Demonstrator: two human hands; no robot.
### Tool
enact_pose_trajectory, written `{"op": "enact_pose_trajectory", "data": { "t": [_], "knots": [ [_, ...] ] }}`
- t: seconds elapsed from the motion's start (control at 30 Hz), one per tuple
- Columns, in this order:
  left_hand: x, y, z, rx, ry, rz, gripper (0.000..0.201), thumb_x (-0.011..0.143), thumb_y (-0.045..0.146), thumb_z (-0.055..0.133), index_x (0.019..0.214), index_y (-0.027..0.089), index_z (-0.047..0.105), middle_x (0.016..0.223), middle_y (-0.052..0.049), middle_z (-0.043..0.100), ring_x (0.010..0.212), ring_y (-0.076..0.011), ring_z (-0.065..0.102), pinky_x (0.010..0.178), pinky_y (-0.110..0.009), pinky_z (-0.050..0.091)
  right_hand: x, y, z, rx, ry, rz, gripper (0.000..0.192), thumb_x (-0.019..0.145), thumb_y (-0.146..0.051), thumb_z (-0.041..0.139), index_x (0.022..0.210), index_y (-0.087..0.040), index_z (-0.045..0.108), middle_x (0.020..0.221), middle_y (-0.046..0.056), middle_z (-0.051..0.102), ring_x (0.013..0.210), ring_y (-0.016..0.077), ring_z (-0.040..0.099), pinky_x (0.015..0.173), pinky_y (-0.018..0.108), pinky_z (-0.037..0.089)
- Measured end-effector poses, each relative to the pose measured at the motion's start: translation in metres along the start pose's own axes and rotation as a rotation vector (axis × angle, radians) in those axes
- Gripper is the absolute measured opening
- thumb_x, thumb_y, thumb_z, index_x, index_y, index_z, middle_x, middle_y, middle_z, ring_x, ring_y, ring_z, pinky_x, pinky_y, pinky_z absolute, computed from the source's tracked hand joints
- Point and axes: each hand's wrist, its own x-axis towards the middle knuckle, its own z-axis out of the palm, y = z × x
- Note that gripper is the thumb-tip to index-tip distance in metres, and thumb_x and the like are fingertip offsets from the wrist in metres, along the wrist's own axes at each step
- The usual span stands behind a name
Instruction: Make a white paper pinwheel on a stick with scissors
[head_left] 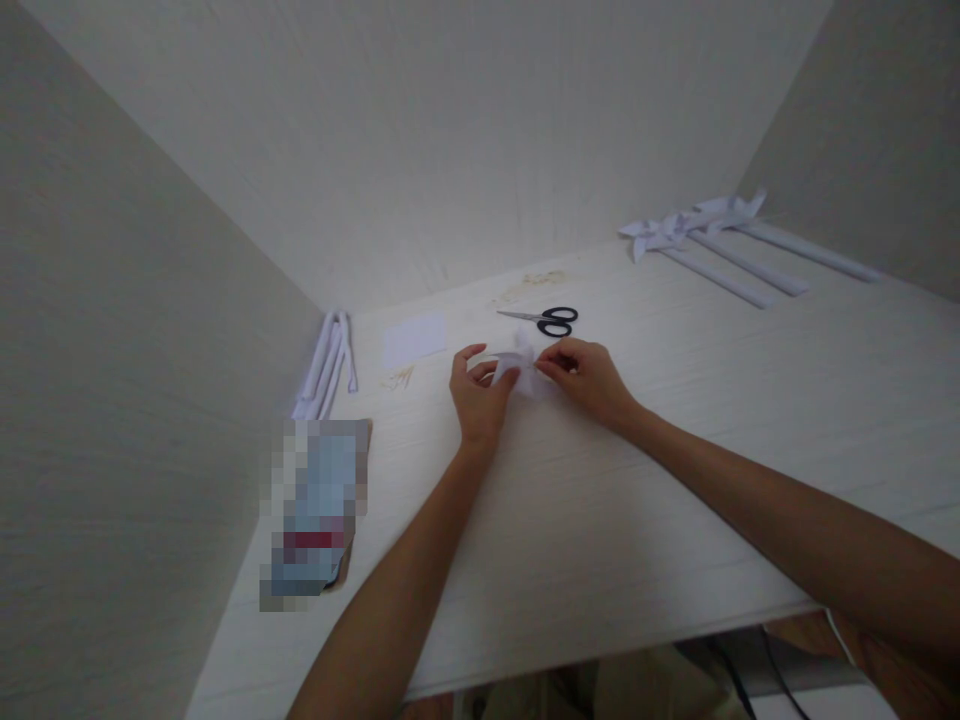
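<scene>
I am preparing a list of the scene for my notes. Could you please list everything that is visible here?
scissors: 1, black handles, beyond the hands
paper piece: 1, white, pinched between both hands
paper sheet: 1, white, flat, left of scissors
rolled paper sticks: a few, white, left wall corner
paper flowers with stems: about three, white, far right
blurred item: 1, blue-red, left edge
table: 1, white
left hand: 1
right hand: 1

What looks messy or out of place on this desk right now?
Only small things: brownish stains mark the white desk, one patch behind the scissors, another near the paper sheet. Both hands hold a small white paper piece; nothing looks spilled or damaged.
</scene>
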Motion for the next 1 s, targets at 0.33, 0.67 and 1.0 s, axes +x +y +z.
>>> {"op": "enact_pose_trajectory", "data": {
  "t": [0.33,0.67,1.0],
  "knots": [
    [-0.0009,0.0008,-0.0002,-0.017,-0.085,0.005,0.047,0.054,0.009,0.062,0.096,0.017,0.043,0.072,0.001,0.060,0.061,-0.0126,0.061,0.055,-0.022,0.046,-0.0002,-0.0014,-0.0004,-0.023,0.031,0.027,0.009,0.070,-0.018,0.056,0.064,-0.012,0.062,0.058,0.003,0.059,0.052,0.0107,0.048,0.051,0.023,0.036],
    [0.0014,-0.0031,-0.0004,-0.040,-0.126,0.020,0.045,0.054,0.005,0.059,0.094,0.017,0.044,0.074,0.001,0.060,0.062,-0.0112,0.060,0.054,-0.021,0.046,-0.0006,-0.0018,0.0001,-0.005,0.040,0.034,0.010,0.070,-0.019,0.056,0.064,-0.014,0.061,0.057,0.002,0.058,0.051,0.0102,0.047,0.049,0.022,0.035],
    [0.0053,-0.0067,0.0024,-0.053,-0.085,0.061,0.029,0.055,0.008,0.061,0.081,0.016,0.051,0.070,0.000,0.063,0.063,-0.0118,0.061,0.057,-0.022,0.047,-0.0007,-0.0034,-0.0005,0.001,0.030,0.028,0.012,0.070,-0.022,0.055,0.063,-0.014,0.060,0.056,0.002,0.058,0.049,0.0097,0.045,0.048,0.022,0.034]
  ]
}}
